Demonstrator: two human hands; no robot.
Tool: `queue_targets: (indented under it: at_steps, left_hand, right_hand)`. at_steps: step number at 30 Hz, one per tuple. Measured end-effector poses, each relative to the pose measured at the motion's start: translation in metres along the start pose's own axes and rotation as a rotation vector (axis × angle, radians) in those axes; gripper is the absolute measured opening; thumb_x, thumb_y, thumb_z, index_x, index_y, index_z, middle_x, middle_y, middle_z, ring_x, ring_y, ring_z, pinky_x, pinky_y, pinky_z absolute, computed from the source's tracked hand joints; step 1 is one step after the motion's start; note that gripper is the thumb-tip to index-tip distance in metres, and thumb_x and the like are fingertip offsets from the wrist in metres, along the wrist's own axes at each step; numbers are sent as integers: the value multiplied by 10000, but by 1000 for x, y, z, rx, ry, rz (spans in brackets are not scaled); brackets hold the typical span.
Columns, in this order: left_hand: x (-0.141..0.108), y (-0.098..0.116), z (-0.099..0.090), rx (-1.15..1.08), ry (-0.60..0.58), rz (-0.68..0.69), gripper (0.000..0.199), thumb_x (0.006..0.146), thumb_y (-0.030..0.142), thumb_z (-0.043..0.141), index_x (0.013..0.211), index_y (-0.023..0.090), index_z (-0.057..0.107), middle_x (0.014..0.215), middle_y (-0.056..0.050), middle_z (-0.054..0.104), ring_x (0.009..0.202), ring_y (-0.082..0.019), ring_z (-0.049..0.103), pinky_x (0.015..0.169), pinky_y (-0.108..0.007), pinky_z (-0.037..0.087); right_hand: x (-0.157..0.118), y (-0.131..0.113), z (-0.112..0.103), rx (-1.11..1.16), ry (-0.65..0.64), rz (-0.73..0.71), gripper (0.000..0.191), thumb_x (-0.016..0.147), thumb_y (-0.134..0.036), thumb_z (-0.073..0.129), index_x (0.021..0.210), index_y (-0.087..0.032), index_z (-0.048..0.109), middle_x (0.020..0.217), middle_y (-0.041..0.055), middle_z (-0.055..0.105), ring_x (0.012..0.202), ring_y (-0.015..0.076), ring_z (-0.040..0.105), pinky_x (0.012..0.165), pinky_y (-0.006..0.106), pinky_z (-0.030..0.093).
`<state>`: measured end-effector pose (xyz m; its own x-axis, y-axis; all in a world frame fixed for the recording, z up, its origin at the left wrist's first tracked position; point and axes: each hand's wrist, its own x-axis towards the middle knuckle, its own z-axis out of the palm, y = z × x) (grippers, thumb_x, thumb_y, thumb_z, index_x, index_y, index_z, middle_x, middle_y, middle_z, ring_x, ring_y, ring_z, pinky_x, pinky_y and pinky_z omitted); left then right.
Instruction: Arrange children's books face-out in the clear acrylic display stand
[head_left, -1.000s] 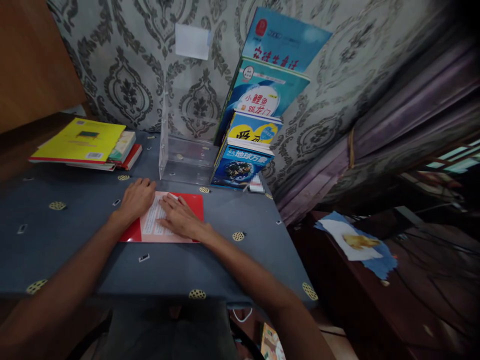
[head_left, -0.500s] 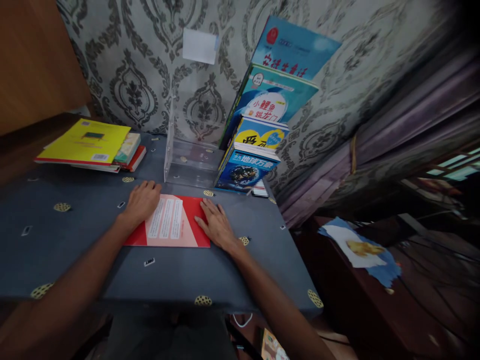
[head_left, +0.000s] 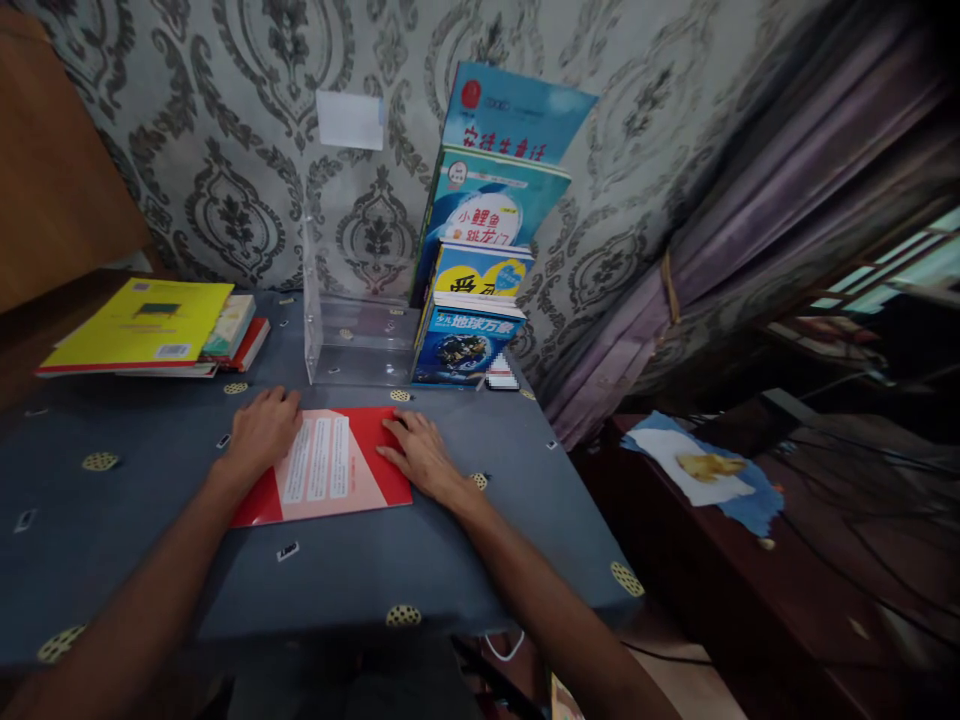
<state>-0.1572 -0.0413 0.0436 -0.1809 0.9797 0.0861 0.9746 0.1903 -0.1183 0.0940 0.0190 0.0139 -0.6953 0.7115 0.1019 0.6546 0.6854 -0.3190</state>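
Observation:
A red and pink book (head_left: 330, 465) with white text panels lies flat on the dark grey tablecloth (head_left: 337, 580). My left hand (head_left: 264, 430) rests over its upper left part, fingers bent and spread a little. On the book's right edge lies my right hand (head_left: 420, 455), its thumb and fingers apart. Neither hand is closed around anything. Behind the book stands a clear acrylic rack (head_left: 360, 365), with several upright books (head_left: 469, 345) at its right end.
A pile topped by a yellow book (head_left: 150, 325) sits at the back left. Patterned wallpaper rises behind the table, with a purple curtain (head_left: 622, 345) to the right. Beyond the table's right edge, a blue and white cloth (head_left: 697, 470) lies on a dark red surface.
The camera view has shifted, moving the rack and books left in the picture. The red book appears slightly more tilted, and both hands remain on it.

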Motion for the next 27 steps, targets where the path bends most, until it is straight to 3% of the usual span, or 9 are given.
queue_targets:
  at_steps: [7, 13, 18, 27]
  left_hand:
    - [-5, 0, -7, 10, -48, -81, 444, 1002, 336, 345, 1134, 87, 687, 1161, -245, 663, 1155, -419, 613, 773, -492, 571]
    - [-7, 11, -11, 75, -63, -49, 442, 1018, 338, 331, 1115, 107, 695, 1143, -224, 677, 1128, -392, 647, 792, -447, 569]
    - [-6, 49, -19, 126, -81, 17, 421, 1040, 318, 303, 1155, 130, 661, 1185, -178, 674, 1133, -348, 657, 772, -396, 561]
    - [6, 130, -27, 85, -96, 196, 390, 1043, 289, 317, 1182, 134, 647, 1202, -163, 665, 1141, -333, 646, 815, -409, 557]
  right_hand:
    - [-2, -5, -2, -26, -12, 11, 456, 1021, -363, 582, 1413, -132, 580, 1461, 196, 550, 1326, 302, 510, 1117, 490, 426]
    - [-9, 7, -2, -7, 28, -14, 409, 1035, -346, 547, 1385, -141, 597, 1474, 172, 556, 1319, 275, 527, 1128, 453, 419]
    - [-32, 39, -6, 35, 68, 23, 412, 1036, -296, 518, 1407, -135, 600, 1525, 185, 528, 1377, 283, 515, 1152, 472, 409]
    - [-85, 110, -27, 60, 131, 152, 431, 1033, -254, 481, 1445, -193, 591, 1559, 167, 508, 1440, 258, 485, 1179, 500, 380]
